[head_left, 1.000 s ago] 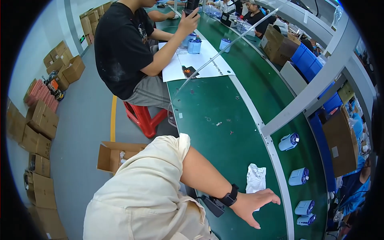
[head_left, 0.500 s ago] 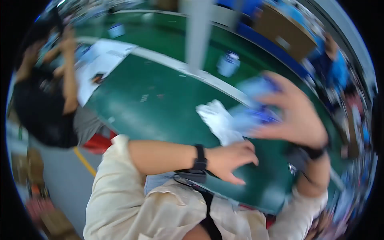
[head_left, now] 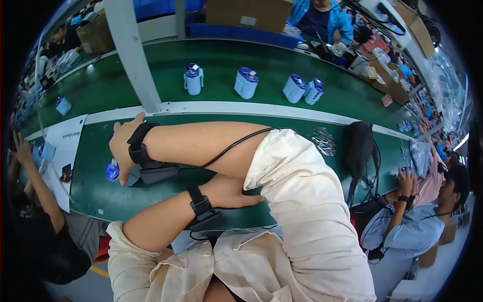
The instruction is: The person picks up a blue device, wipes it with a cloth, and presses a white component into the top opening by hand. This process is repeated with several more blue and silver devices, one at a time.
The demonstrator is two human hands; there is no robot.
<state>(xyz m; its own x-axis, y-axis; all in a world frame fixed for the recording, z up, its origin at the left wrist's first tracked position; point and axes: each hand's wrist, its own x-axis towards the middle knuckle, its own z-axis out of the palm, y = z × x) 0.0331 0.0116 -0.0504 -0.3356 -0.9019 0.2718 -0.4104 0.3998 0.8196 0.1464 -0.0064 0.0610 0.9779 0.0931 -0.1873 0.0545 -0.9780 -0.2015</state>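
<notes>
Crossing over to the left, my right arm brings my right hand (head_left: 126, 151) above the left part of the green table, fingers and thumb spread apart. Beside its thumb is a light blue device with a dark blue round end (head_left: 111, 172). A bit of dark blue shows at the hand's far side; the hand hides most of it. My left hand (head_left: 230, 190) is under my right forearm near the table's front edge, thumb stretched to the right. Its other fingers are hidden behind the right arm, so what it holds, if anything, does not show.
Several light blue devices with dark blue tops (head_left: 246, 83) stand on the green surface beyond the white rail (head_left: 216, 107). A grey post (head_left: 132, 55) rises from the rail. Right of my sleeve lie small metal pieces (head_left: 323, 141) and a black pouch (head_left: 358, 148). People sit on both sides.
My right hand has swung from the right side to the left, carrying two blue devices, and its fingers are now spread. The white crumpled sheet near my left hand is no longer visible.
</notes>
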